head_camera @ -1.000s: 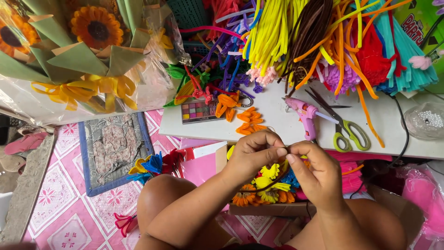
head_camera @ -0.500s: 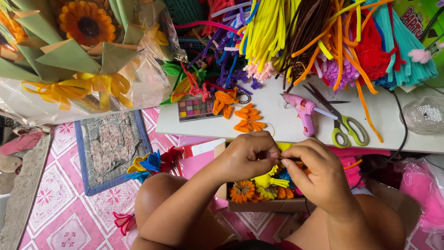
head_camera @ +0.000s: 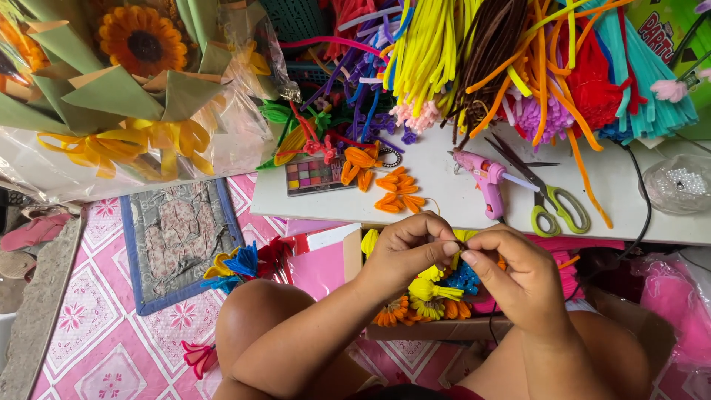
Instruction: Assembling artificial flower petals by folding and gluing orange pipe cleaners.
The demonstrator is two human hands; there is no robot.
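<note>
Now both hands are seen lifted slightly higher over the lap than half a second ago, and the pinch between them is tighter. The left hand [head_camera: 404, 255] is curled, thumb and forefinger clenched on a small dark fuzzy pipe-cleaner piece [head_camera: 461, 246], which is also pinched by the fingertips of the right hand [head_camera: 518, 285]; the piece is mostly hidden between the fingertips, so its shape cannot be told. It is held above an open cardboard box of yellow, orange and blue pipe-cleaner flowers [head_camera: 433, 296], just in front of the white table edge [head_camera: 474, 222]. The view is shifted a little against the earlier frames, but the table things are unmoved: the pink glue gun [head_camera: 485, 178], the green-handled scissors [head_camera: 552, 204], the orange pipe-cleaner petals [head_camera: 392, 189]. Judged from this, a twisting or bending step on the small piece appears under way, not finished.
</note>
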